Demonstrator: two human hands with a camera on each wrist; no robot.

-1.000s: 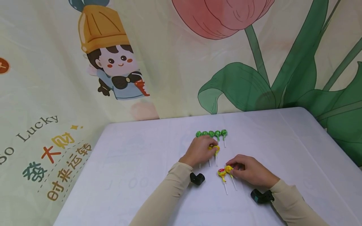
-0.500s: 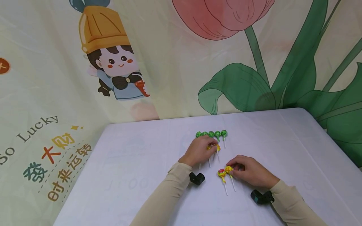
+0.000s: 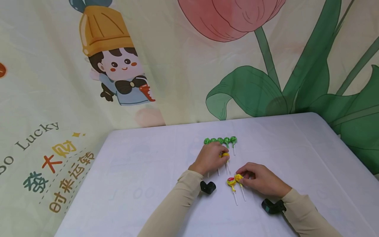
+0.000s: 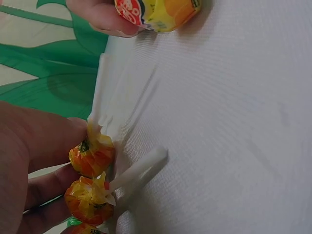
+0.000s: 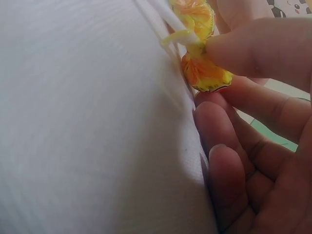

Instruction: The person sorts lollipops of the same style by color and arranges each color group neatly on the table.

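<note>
My left hand (image 3: 208,159) is over a row of yellow-orange lollipops, thumb and fingers pinching the one at the row's right end (image 4: 92,156). Right beside that candy sits another wrapped lollipop (image 4: 90,200), its white stick on the cloth. Part of this row is hidden under the hand in the head view. Nearer the front, my right hand (image 3: 263,177) pinches a yellow lollipop (image 5: 207,73) by its wrapper neck. Against its left side lies a red-and-yellow lollipop (image 3: 231,181), stick pointing toward me.
Behind the left hand, several green lollipops (image 3: 233,140) lie side by side in a row. A white cloth (image 3: 142,164) covers the table, which meets a printed curtain (image 3: 177,82) at the back. Each wrist wears a small black camera (image 3: 208,187).
The lollipop at my left fingertips shifts slightly right, then back left against the row. My right hand and its two lollipops stay in place.
</note>
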